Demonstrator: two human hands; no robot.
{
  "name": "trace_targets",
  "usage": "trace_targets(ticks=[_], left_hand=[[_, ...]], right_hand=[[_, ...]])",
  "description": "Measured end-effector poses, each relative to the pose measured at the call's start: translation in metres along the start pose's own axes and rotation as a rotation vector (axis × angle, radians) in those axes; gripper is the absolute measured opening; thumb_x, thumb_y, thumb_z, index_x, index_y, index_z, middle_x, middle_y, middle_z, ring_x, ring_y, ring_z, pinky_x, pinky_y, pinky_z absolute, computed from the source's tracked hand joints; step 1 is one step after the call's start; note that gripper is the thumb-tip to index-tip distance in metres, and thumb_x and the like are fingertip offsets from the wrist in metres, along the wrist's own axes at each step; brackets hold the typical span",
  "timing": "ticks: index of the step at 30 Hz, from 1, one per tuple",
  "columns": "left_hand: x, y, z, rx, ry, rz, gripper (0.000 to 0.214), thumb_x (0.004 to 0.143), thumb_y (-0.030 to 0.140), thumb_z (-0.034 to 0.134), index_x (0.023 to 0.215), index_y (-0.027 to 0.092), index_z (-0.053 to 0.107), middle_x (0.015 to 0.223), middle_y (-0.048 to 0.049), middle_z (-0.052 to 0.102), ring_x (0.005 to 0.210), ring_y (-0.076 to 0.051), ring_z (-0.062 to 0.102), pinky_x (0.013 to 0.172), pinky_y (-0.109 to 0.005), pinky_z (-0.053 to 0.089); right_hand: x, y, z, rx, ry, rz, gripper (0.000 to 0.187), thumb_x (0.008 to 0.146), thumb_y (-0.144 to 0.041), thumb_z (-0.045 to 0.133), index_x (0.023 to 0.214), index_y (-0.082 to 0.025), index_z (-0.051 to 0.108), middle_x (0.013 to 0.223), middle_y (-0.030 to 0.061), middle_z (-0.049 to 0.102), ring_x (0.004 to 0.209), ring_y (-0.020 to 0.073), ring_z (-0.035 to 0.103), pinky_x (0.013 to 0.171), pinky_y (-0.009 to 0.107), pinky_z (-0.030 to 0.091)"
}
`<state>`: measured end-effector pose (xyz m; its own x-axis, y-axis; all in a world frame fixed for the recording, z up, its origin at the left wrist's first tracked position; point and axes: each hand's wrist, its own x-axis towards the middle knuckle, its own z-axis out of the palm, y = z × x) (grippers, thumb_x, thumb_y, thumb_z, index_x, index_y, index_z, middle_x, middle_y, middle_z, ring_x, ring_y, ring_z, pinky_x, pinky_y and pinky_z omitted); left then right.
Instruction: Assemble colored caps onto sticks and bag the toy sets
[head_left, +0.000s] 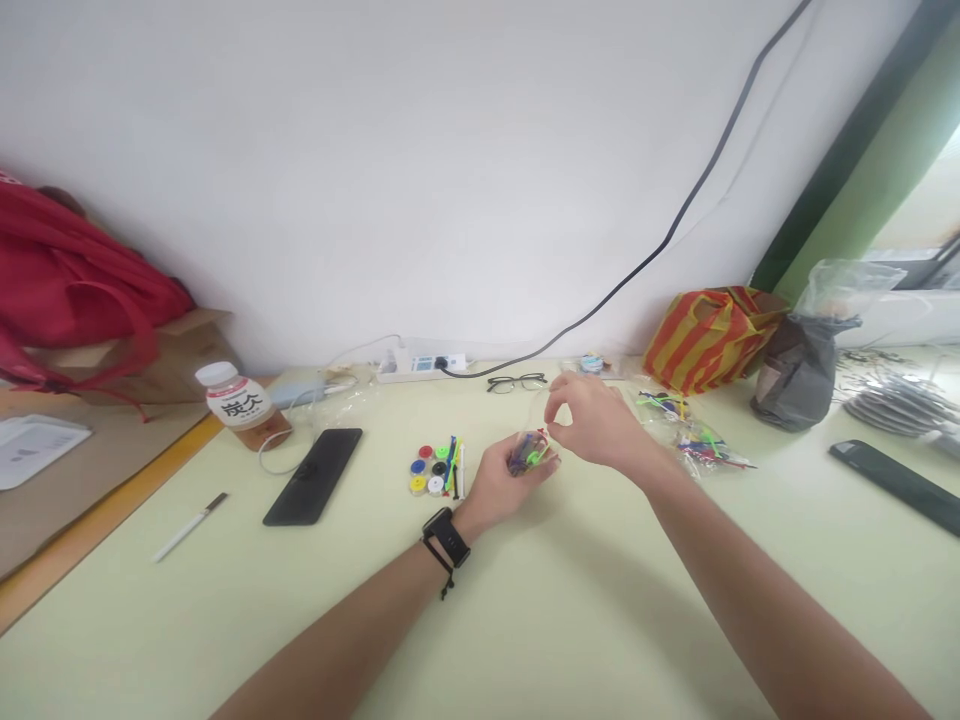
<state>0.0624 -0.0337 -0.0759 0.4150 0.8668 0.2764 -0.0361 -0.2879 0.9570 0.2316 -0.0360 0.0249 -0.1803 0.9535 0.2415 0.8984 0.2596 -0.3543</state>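
My left hand is closed around a small clear plastic bag holding several colourful small pieces. My right hand pinches the top of that same bag just above the left hand. A black watch sits on my left wrist. Left of the hands, a cluster of coloured round pieces and thin coloured sticks lies on the pale table.
A black phone, a drink bottle, a white pen, glasses and a power strip lie on the table. To the right are another clear bag of coloured sticks, a striped bag, a dark bag and a second phone.
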Motion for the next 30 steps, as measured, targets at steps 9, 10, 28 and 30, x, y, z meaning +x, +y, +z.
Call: trace_targets(ticks=[9, 10, 28, 30], left_hand=[[0.001, 0.001, -0.002, 0.01, -0.002, -0.023, 0.032, 0.086, 0.045, 0.077, 0.094, 0.015, 0.07, 0.083, -0.0028, 0.064, 0.075, -0.015, 0.057, 0.067, -0.029, 0.043], [0.002, 0.001, -0.002, 0.021, -0.004, -0.022, 0.033, 0.087, 0.046, 0.077, 0.091, 0.015, 0.069, 0.082, -0.0025, 0.064, 0.073, -0.015, 0.056, 0.066, -0.028, 0.042], [0.017, 0.017, -0.03, -0.05, 0.011, -0.084, 0.041, 0.083, 0.045, 0.081, 0.112, 0.016, 0.079, 0.114, -0.0126, 0.079, 0.104, -0.026, 0.074, 0.093, -0.035, 0.057], [0.02, 0.02, -0.037, -0.044, 0.01, -0.096, 0.037, 0.085, 0.046, 0.079, 0.107, 0.016, 0.081, 0.106, -0.0112, 0.081, 0.1, -0.025, 0.074, 0.091, -0.034, 0.058]], right_hand=[[-0.008, 0.004, -0.029, 0.189, -0.188, -0.149, 0.05, 0.104, -0.054, 0.042, 0.087, -0.028, 0.08, 0.141, 0.0069, 0.06, 0.138, 0.0335, 0.047, 0.108, 0.05, 0.039], [-0.009, 0.004, -0.03, 0.176, -0.222, -0.158, 0.053, 0.103, -0.058, 0.041, 0.087, -0.027, 0.081, 0.145, 0.0073, 0.058, 0.141, 0.0352, 0.043, 0.11, 0.052, 0.037], [0.011, 0.042, -0.007, 0.746, -0.192, -0.179, 0.043, 0.084, -0.037, 0.076, 0.121, -0.027, 0.057, 0.102, 0.0029, 0.071, 0.09, 0.0204, 0.069, 0.082, 0.037, 0.056], [0.015, 0.044, 0.007, 0.843, -0.223, -0.121, 0.054, 0.08, -0.039, 0.081, 0.126, -0.027, 0.057, 0.099, 0.0029, 0.072, 0.089, 0.0209, 0.069, 0.079, 0.036, 0.055]])
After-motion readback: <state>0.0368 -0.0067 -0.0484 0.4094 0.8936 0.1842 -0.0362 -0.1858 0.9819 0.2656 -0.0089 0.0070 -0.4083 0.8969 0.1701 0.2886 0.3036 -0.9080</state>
